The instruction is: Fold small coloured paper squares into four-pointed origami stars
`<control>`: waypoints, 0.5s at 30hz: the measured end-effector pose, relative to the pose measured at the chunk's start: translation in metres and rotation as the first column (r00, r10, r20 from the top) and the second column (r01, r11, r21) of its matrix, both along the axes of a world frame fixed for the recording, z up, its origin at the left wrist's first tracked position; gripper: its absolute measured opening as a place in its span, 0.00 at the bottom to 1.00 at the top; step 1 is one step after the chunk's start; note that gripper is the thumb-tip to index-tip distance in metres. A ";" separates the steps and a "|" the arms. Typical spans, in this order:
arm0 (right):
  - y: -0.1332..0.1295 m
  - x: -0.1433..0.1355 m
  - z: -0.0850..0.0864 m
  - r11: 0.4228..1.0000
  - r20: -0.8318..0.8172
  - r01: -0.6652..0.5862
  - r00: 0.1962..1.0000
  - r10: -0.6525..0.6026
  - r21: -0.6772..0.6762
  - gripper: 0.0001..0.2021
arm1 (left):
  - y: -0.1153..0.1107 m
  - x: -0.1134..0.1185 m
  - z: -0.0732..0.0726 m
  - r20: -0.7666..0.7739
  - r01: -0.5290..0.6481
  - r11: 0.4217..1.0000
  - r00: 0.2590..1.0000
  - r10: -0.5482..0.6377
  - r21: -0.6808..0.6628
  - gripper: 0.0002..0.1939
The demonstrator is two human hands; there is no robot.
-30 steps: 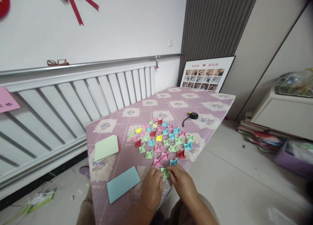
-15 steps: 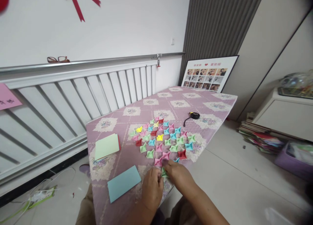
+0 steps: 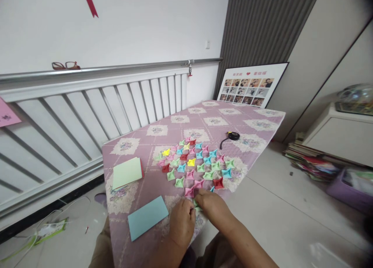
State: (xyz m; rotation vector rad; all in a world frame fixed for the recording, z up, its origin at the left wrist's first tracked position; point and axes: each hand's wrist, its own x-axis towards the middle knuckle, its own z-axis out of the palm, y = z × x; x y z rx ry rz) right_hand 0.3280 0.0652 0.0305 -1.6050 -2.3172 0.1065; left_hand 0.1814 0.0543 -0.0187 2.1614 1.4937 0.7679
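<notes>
Both of my hands meet at the table's near edge around a small green folded paper (image 3: 198,208). My left hand (image 3: 182,221) has its fingers closed at the paper's left side. Over its upper part, my right hand (image 3: 212,207) pinches it, fingertips hiding much of it. Just beyond lie rows of small folded papers in pink, green, blue, red and yellow, among them a yellow one (image 3: 191,162) and a dark red one (image 3: 218,183). A blue paper sheet (image 3: 148,217) is left of my left hand.
A stack of pale green sheets (image 3: 127,173) rests at the table's left side. A black tape measure (image 3: 233,135) lies farther back. Beyond are a radiator (image 3: 128,100) and a framed photo board (image 3: 252,85).
The view has shifted slightly. My hands have stayed in nearly the same place, and less of the green folded paper shows between them.
</notes>
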 end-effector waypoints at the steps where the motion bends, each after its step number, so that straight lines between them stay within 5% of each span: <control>1: 0.000 0.000 0.001 1.000 -0.001 0.000 1.000 0.000 -0.003 0.13 | 0.000 0.000 0.000 -0.005 0.000 1.000 1.000 0.000 0.001 0.08; 15: -0.014 0.013 0.010 0.996 -0.036 0.078 0.996 -0.076 0.043 0.11 | -0.001 0.000 0.003 0.031 -0.014 0.999 0.999 0.015 -0.034 0.07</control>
